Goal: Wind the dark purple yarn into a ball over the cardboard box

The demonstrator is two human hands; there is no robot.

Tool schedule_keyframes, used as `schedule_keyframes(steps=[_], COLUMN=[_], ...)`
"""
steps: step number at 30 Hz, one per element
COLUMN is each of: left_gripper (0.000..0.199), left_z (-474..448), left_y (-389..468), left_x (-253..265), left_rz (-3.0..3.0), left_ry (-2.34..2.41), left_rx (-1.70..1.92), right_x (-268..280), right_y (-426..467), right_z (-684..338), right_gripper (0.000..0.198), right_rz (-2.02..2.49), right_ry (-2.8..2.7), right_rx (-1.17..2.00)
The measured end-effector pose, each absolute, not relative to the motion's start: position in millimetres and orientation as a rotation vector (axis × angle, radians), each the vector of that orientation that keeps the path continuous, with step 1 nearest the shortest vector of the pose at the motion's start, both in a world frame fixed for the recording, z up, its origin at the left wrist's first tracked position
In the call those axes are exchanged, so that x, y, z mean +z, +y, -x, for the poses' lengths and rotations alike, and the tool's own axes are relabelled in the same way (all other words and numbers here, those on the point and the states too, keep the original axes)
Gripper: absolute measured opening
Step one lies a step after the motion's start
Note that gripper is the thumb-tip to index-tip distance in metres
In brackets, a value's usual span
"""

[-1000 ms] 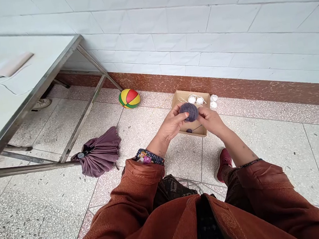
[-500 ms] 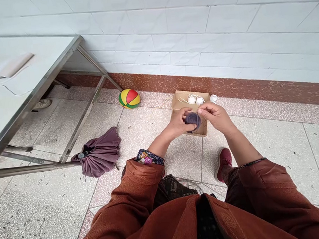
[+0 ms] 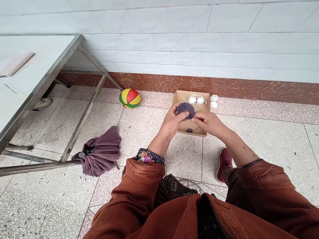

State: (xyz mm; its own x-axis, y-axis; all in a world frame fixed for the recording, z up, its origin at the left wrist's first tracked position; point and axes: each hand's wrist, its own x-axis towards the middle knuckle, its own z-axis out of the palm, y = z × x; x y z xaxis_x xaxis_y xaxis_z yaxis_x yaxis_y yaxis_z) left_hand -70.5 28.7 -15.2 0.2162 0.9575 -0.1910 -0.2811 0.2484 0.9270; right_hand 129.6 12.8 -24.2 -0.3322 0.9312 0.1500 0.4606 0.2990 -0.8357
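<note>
My left hand (image 3: 171,121) is wrapped round a dark purple-grey ball of yarn (image 3: 186,110), its thumb across the near side. Close by on the right, my right hand (image 3: 209,123) has thumb and forefinger pinched together beside the ball; a strand between them is too thin to make out clearly. Beneath both hands lies an open cardboard box (image 3: 178,94) on the floor. White balls of yarn (image 3: 200,100) sit in its far part, and a small dark ball (image 3: 189,130) rests near its front edge with a thin dark strand.
More white yarn (image 3: 214,101) lies right of the box, by the wall. Leftward are a colourful ball (image 3: 130,98), a folded purple umbrella (image 3: 103,152) and a metal-framed table (image 3: 52,51). A red shoe (image 3: 223,164) stands on the tiled floor.
The ball of yarn has moved left and up in my left hand and turned. My right hand has come lower, to the ball's right side. The small dark ball in the box has come into view.
</note>
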Motion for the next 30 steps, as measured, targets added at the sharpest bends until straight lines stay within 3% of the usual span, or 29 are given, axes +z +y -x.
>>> schedule_keyframes(steps=[6,16,22,26,30], left_gripper=[0.052,0.059,0.077,0.065,0.055], left_z=[70,69,69,70,70], left_y=[30,20,18,26,32], left_x=[-15,-12,-6,-11,-15], left_rz=[-1.219,-1.190,-0.958,-0.920,-0.976], left_ry=[1.202,0.789,0.673,0.810,1.038], left_rx=[0.997,0.693,0.837,0.983,1.082], right_x=[-4,-15,-31,-32,-19], right_y=[4,20,21,16,8], right_z=[-131,-141,-140,-134,-128], right_gripper=[0.023,0.020,0.014,0.009,0.018], right_rz=[1.119,1.289,1.388,1.359,1.196], right_ry=[-1.845,-1.679,-1.757,-1.882,-1.978], right_rx=[1.184,0.689,0.724,0.818,1.035])
